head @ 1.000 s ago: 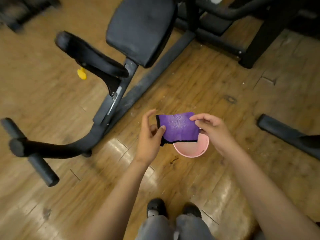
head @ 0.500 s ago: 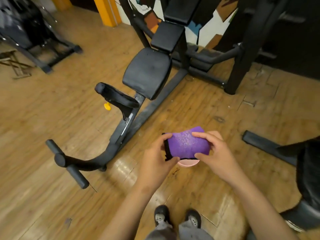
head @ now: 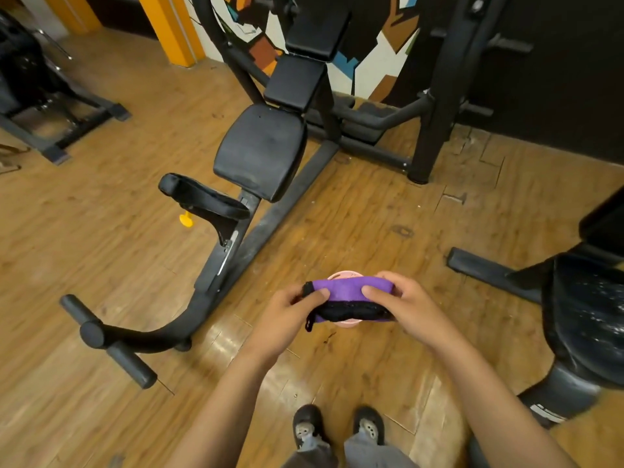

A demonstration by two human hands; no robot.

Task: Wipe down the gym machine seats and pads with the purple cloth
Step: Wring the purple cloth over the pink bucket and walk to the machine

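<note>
From my remote view I see the purple cloth (head: 347, 287) folded into a thick bundle, its black edging turned toward the camera. It is held in the air in front of the body, above the wooden floor (head: 101, 258). The left hand (head: 287, 312) has its grip closed on the left end of the cloth, with the thumb on top. The right hand (head: 401, 305) grasps the right end in the same way. Behind the cloth a pink round container (head: 344, 274) shows partly; I cannot tell if it stands on the floor.

Ahead and to the left is a black gym machine with a seat (head: 260, 152), a back pad (head: 297, 82) above it and a curved pad (head: 202, 197) just beside the seat. A second black seat (head: 587, 319), with light specks on it, is at the far right.
</note>
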